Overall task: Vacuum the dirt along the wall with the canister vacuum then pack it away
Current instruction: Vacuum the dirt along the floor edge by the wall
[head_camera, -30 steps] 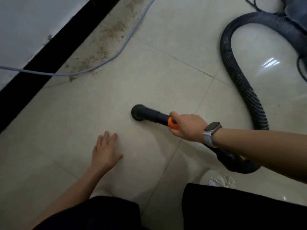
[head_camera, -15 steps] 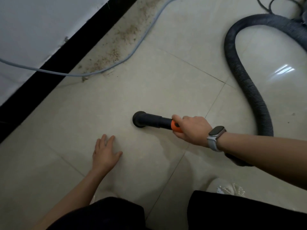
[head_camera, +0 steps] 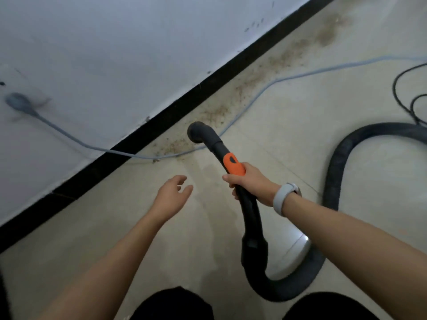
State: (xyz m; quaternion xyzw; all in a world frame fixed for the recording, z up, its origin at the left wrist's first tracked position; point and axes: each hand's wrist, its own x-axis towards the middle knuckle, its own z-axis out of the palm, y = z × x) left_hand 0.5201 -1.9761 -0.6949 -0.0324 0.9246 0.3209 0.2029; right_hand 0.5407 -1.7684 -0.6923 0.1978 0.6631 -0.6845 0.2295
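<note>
Head view, looking down past two bare forearms. The right hand (head_camera: 250, 184) grips the nozzle (head_camera: 209, 140) around its black handle, just behind the orange collar (head_camera: 233, 165); its fingertips are hidden under the handle. The nozzle's open mouth points ahead of the grip, toward the dirt (head_camera: 221, 112), but whether it touches the floor (head_camera: 288, 139) is hard to tell. Dirt runs in a brown band along the black skirting (head_camera: 161, 116), ahead and to the right of the grip. A pale cable (head_camera: 254, 100) lies through it, ending in a blurred plug (head_camera: 19, 102) on the wall (head_camera: 115, 54). Behind the grip the hose (head_camera: 335, 172) loops away and is cut off at the right edge; the canister itself is out of view. Left of the grip, the left hand (head_camera: 172, 195) hovers with relaxed fingers, holding nothing.
</note>
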